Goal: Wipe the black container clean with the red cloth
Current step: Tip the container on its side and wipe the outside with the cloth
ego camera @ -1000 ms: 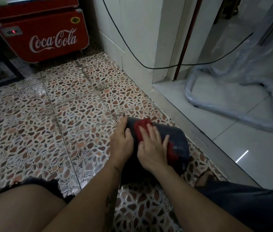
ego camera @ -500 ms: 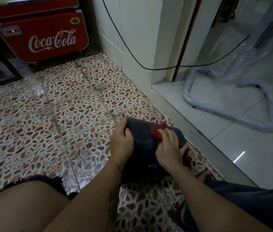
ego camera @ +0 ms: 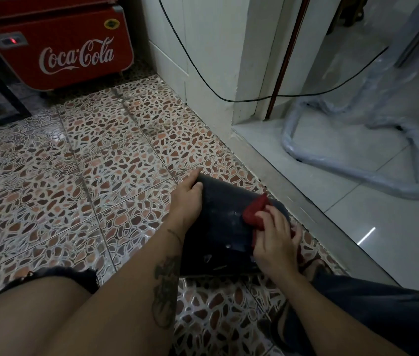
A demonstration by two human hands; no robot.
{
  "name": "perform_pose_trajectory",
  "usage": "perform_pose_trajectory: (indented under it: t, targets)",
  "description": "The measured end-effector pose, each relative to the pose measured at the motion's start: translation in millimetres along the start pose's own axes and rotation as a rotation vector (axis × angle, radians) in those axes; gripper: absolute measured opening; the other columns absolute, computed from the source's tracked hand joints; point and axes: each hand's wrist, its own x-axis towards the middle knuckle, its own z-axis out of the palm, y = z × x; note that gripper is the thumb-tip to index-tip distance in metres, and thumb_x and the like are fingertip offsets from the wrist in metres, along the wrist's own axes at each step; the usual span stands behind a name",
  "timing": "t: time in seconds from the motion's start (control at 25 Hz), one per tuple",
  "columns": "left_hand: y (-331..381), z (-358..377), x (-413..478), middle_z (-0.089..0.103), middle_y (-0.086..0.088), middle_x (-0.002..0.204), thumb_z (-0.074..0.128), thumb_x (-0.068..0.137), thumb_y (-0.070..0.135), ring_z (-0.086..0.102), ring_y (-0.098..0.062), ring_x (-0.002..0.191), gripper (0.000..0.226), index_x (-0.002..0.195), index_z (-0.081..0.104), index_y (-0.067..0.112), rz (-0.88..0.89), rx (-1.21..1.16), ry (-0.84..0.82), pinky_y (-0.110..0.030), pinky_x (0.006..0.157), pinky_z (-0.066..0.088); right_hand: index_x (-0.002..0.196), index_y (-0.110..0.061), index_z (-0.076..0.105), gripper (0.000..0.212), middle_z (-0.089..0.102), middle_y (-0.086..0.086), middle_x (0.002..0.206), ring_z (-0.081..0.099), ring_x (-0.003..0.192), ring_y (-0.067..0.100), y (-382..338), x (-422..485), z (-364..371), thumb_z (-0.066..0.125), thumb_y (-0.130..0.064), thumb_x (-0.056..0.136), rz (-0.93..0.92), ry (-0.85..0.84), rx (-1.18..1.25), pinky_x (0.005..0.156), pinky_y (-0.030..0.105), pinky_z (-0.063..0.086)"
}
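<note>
The black container (ego camera: 220, 222) lies on its side on the patterned floor tiles between my knees, with pale specks on its upper face. My left hand (ego camera: 186, 201) grips its far left edge, thumb on top. My right hand (ego camera: 275, 240) presses the crumpled red cloth (ego camera: 254, 210) against the container's right side, near the right edge. Part of the cloth is hidden under my palm and fingers.
A red Coca-Cola cooler (ego camera: 59, 47) stands at the back left. A white wall corner (ego camera: 213, 73) and a black cable (ego camera: 254, 100) are behind the container. A metal threshold (ego camera: 306, 214) runs to the right, with a plastic-wrapped frame (ego camera: 357, 173) on the white floor beyond.
My right hand has slid the red cloth from the middle of the container's top across to its right side. My left hand has kept its hold on the left edge.
</note>
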Motion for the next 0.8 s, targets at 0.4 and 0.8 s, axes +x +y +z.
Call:
perform_pose_trajectory:
  t: [0.4,0.8]
  targets:
    - [-3,3,-5,0.051,-0.004,0.151,0.044,0.102,0.010,0.055,-0.021,0.129,0.045,0.144,0.056,0.022,-0.091,-0.278,-0.018,-0.039,0.114,0.042,0.151,-0.046,0.036,0.059,0.016,-0.014,0.168,0.004,0.154,0.006,-53,7,-3,0.035,-0.042,0.091,-0.302,-0.277,0.111,0.119,0.062,-0.005]
    - [-4,4,-7,0.048,-0.008,0.154,0.038,0.105,0.010,0.046,-0.022,0.140,0.043,0.145,0.054,0.016,-0.084,-0.276,0.016,-0.040,0.120,0.033,0.157,-0.036,0.024,0.062,0.015,-0.005,0.169,0.007,0.154,0.020,-105,44,-1,0.027,-0.045,0.096,-0.101,-0.405,-0.034,0.113,0.072,-0.012]
